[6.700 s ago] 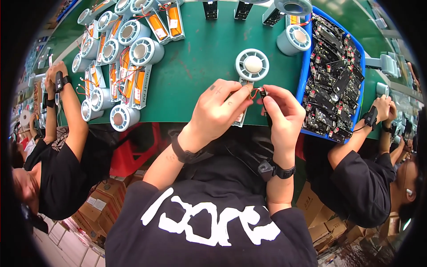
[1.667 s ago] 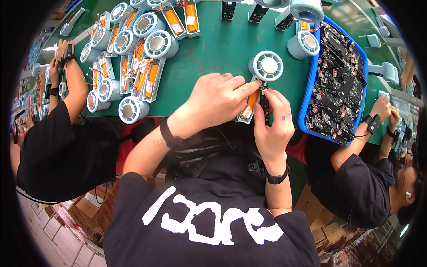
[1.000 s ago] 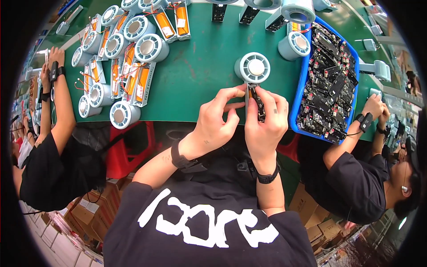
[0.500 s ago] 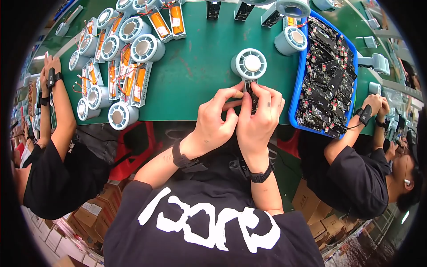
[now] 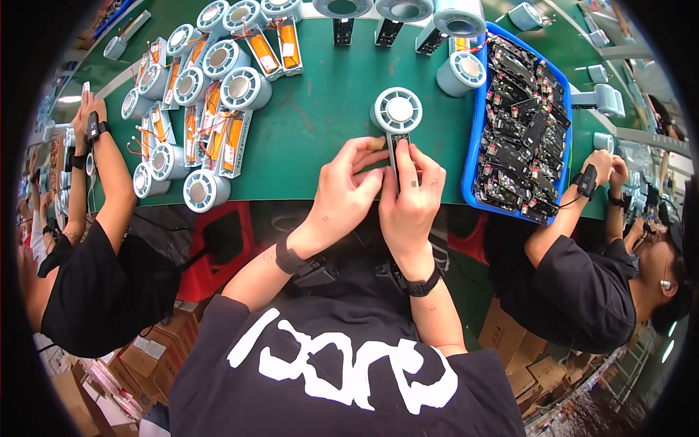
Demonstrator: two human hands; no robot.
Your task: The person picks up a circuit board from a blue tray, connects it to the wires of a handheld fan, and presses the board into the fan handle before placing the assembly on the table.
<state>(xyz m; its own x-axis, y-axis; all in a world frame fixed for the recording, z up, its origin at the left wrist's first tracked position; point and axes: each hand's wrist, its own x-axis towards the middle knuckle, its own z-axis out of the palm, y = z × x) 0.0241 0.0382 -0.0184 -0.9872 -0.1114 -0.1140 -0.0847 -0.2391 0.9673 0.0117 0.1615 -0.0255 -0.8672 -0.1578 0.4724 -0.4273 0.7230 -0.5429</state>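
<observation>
A light-blue handheld fan (image 5: 397,111) with a round slotted head lies in front of me, its handle pointing toward my body. A black circuit board (image 5: 400,138) shows in the open handle. My right hand (image 5: 412,191) is closed around the lower handle, with a finger pressing on the board. My left hand (image 5: 348,188) has its fingers curled against the handle's left side; its thumb points to the lower handle. The lower end of the handle is hidden by my fingers.
A blue tray (image 5: 470,171) full of black circuit boards stands at the right. Fan bodies (image 5: 241,89) with orange batteries and red wires cluster at the left. Several fans (image 5: 403,10) stand along the far side. Co-workers' hands (image 5: 89,111) are at both sides.
The fan has shifted slightly left in view, and its handle is more upright. My left fingers have loosened and moved a little apart from my right hand, which has pressed onto the board.
</observation>
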